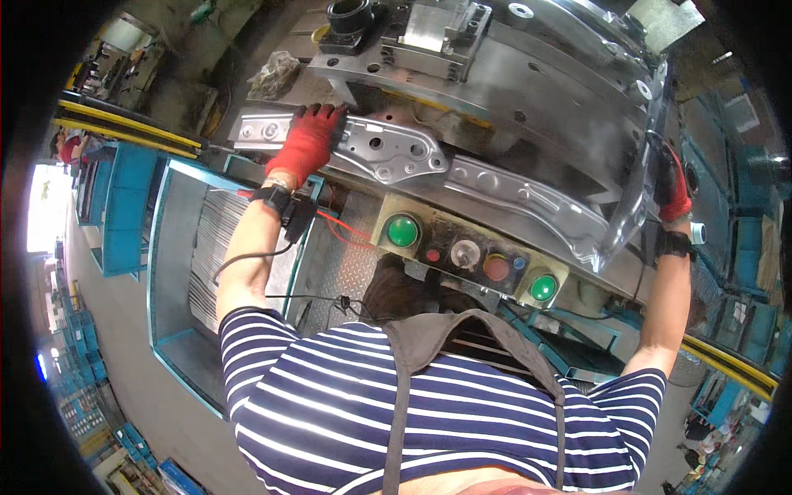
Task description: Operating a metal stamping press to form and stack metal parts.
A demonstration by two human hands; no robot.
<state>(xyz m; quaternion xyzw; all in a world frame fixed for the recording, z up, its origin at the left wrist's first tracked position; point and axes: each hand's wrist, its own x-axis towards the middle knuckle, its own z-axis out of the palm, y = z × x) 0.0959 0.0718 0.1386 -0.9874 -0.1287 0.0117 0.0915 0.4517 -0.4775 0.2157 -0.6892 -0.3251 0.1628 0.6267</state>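
Workshop machinery spreads beyond the control box in the head view, where, left of the box, the left hand curls over a stamped metal part extending behind it, the right hand, closure untellable, meets a metal strip rightward, and handling seems midway, nothing yet released.

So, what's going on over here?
A person in a striped shirt, wearing red and dark gloves, is handling shaped metal at a machine. The left hand lies over a silvery metal piece; the right hand is at a long metal strip, its fingers partly hidden. Whether these metal parts are joined, I can't tell. Neither hand is on the control box with green buttons.
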